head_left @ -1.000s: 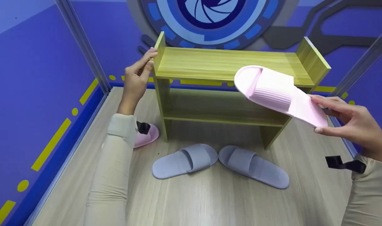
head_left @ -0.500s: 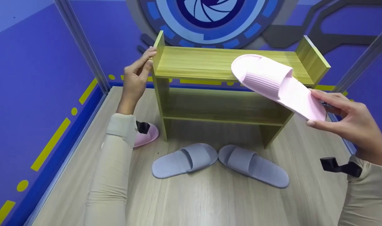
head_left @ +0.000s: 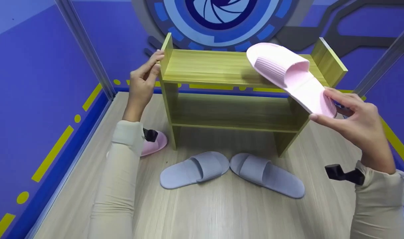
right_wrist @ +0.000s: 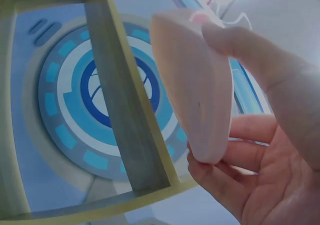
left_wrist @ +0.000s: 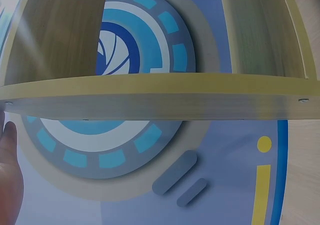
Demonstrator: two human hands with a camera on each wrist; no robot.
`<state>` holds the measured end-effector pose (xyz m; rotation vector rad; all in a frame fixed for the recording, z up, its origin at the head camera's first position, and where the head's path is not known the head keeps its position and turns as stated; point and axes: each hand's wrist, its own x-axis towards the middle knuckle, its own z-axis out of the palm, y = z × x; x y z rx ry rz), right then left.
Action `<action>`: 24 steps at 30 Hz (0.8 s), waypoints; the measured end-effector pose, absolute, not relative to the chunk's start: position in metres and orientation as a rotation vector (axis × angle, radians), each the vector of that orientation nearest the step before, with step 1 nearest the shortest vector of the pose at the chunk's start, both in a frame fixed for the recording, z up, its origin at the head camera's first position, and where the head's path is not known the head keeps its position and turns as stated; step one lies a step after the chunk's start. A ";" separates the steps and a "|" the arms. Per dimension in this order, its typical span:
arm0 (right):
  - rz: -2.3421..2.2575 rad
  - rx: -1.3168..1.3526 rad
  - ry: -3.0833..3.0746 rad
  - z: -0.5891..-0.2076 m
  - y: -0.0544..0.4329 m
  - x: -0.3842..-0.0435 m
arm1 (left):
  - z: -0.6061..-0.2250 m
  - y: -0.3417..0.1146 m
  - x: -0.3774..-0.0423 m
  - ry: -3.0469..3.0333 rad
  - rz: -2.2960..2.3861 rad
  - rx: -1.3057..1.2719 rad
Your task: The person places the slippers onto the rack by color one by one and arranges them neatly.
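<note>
My right hand (head_left: 358,121) pinches a pink slide slipper (head_left: 271,63) by its heel end, thumb on one edge and fingers on the other. The slipper is tilted, toe up and to the left, and overlaps the top board of a yellow-green wooden shoe rack (head_left: 202,66). In the right wrist view the slipper's sole (right_wrist: 187,80) faces the camera. With thumb and fingertips, my left hand (head_left: 144,81) holds the upper left side panel (head_left: 168,49) of the rack. Only a sliver of that hand (left_wrist: 9,175) shows in the left wrist view.
Two grey slippers, left (head_left: 192,169) and right (head_left: 268,176), lie on the floor before the rack, toes meeting. Another pink slipper (head_left: 157,144) lies left of the rack, partly hidden by my left forearm. Blue walls (head_left: 39,83) stand behind and at the sides.
My right hand has moved up and leftward with the pink slipper, bringing its toe higher over the rack's top board. My left hand stays at the side panel.
</note>
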<state>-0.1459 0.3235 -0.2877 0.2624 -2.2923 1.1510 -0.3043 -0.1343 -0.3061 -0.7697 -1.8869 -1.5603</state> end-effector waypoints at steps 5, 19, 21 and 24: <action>1.044 0.133 -2.358 -0.285 0.313 -0.150 | -0.308 -0.136 -0.304 -1.891 -1.556 -0.782; 0.836 -0.008 -2.450 -0.279 0.286 -0.166 | -0.307 -0.136 -0.305 -1.895 -1.532 -0.785; 0.815 -0.002 -2.448 -0.277 0.282 -0.168 | -0.307 -0.136 -0.305 -1.889 -1.537 -0.788; 0.790 0.005 -2.455 -0.275 0.277 -0.171 | -0.306 -0.136 -0.304 -1.877 -1.554 -0.793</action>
